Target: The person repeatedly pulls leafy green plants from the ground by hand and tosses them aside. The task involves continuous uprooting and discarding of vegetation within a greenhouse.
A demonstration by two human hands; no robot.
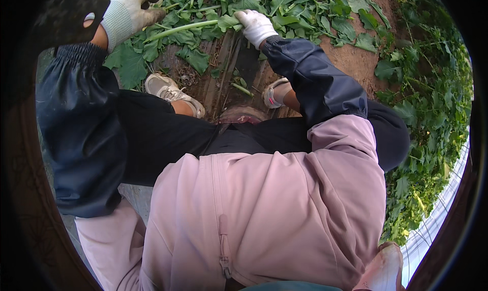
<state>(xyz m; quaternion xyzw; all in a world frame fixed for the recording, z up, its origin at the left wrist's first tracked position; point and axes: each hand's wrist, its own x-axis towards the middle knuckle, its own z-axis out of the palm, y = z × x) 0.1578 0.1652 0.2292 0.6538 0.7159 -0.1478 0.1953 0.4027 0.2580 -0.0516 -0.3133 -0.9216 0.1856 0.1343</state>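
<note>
My right hand (253, 24), in a white knit glove, is closed on the leafy end of a long pale green stalk (190, 25). The stalk reaches left and down over a heap of cut leafy greens (282, 5). At the upper left, my left hand (133, 11) wears a soiled white glove with a grey-green cuff. Its fingers are bent and apart above the leaves, near the stalk but not seen to hold it. A dark, flat thing with a hole (100, 16) covers part of that wrist.
My shoes, the left (171, 93) and the right (276, 93), stand on dirty dark sheeting (219, 77) below the heap. A short cut stem (242, 89) lies between them. Bare brown soil (347, 64) and a dense row of leafy plants (427, 100) are on the right.
</note>
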